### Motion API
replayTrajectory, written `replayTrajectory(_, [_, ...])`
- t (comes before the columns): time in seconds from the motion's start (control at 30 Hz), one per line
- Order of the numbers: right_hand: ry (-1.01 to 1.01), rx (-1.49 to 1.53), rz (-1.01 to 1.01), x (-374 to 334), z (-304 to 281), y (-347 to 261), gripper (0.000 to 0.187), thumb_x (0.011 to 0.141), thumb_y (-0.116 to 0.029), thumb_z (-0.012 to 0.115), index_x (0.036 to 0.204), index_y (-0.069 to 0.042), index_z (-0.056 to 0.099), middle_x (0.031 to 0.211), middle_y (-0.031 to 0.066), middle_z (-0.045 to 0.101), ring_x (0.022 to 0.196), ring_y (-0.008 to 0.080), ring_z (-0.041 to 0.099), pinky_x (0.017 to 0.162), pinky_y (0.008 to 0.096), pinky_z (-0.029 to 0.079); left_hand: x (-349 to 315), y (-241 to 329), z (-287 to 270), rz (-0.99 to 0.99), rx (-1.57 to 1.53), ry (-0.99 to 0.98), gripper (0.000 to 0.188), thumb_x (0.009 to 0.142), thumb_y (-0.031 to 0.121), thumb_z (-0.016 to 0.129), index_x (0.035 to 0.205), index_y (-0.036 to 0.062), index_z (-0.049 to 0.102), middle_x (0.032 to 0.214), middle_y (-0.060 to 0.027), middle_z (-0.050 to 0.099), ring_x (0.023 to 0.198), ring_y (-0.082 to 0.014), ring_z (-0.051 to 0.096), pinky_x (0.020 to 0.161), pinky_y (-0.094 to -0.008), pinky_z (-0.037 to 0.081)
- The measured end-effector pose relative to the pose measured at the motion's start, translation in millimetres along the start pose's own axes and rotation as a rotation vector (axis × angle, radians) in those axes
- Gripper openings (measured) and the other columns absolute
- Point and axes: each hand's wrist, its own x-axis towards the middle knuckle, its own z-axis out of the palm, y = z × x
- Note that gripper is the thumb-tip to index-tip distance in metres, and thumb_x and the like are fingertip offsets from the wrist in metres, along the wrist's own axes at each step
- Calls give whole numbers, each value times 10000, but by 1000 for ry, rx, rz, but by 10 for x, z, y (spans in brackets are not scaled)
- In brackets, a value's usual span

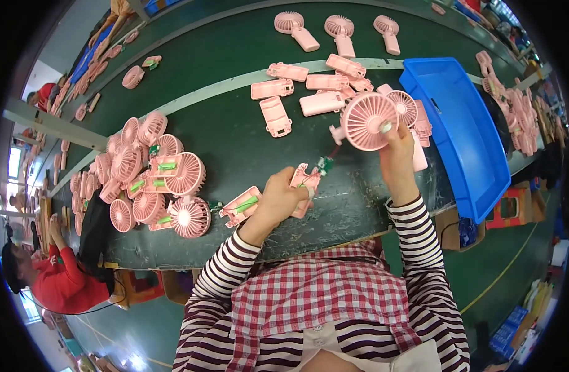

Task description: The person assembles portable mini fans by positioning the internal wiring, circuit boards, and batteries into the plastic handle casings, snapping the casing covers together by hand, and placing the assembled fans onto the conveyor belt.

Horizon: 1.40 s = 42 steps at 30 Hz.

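My right hand grips a round pink fan head by its rim, raised above the dark green table. My left hand is closed on a pink handle shell. A small green circuit board hangs at that shell's upper end, and a thin wire seems to run from it toward the fan head. Just left of my left hand lies another pink handle shell with a bright green strip inside. Behind the fan head lie several pink handle covers, some partly hidden by it.
A pile of pink fans with open handles lies on the left. At the right stands a blue plastic bin. Whole pink fans lie on the green belt beyond the pale rail. A person in red sits at the left.
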Motion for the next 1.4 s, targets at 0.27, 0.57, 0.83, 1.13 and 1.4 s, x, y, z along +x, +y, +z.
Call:
replayTrajectory(0.27, [-8, 417, 298, -43, 313, -6, 321, 888, -192, 527, 1134, 14, 506, 1069, 78, 589, 964, 163, 579, 842, 321, 471, -137, -196, -69, -177, -767, -163, 300, 838, 204, 529, 1038, -17, 489, 805, -134, 600, 654, -244, 626, 596, -333, 538])
replayTrajectory(0.57, [-83, 239, 305, -119, 542, 79, 297, 876, -185, 548, 1075, 35, 540, 1011, 72, 603, 897, 122, 582, 796, 262, 465, -205, -51, -10, -150, -454, 39, 246, 791, 51, 568, 1029, 3, 522, 777, -85, 593, 573, -177, 599, 495, -280, 501])
replayTrajectory(0.83, [-185, -72, 323, -118, 585, 407, 305, 859, -197, 573, 1054, 36, 546, 941, 56, 615, 819, 93, 588, 722, 231, 480, -298, -37, 42, -63, -414, -34, 339, 775, 45, 555, 1104, 20, 474, 807, -82, 584, 563, -157, 585, 469, -258, 475])
replayTrajectory(1.13, [-212, -121, 306, -116, 612, 436, 286, 857, -189, 568, 1035, 35, 551, 931, 52, 609, 809, 88, 584, 714, 226, 478, -150, -96, -46, 25, -439, -11, 247, 871, 202, 533, 995, -10, 556, 843, -107, 626, 690, -130, 590, 614, -230, 495])
replayTrajectory(1.4, [-239, -251, 325, -76, 623, 372, 298, 835, -186, 596, 1039, 26, 550, 909, 51, 600, 827, 110, 573, 711, 239, 465, -130, -189, 85, 255, -203, 139, 176, 868, 138, 547, 858, -38, 546, 650, 6, 523, 565, -56, 471, 499, -223, 426])
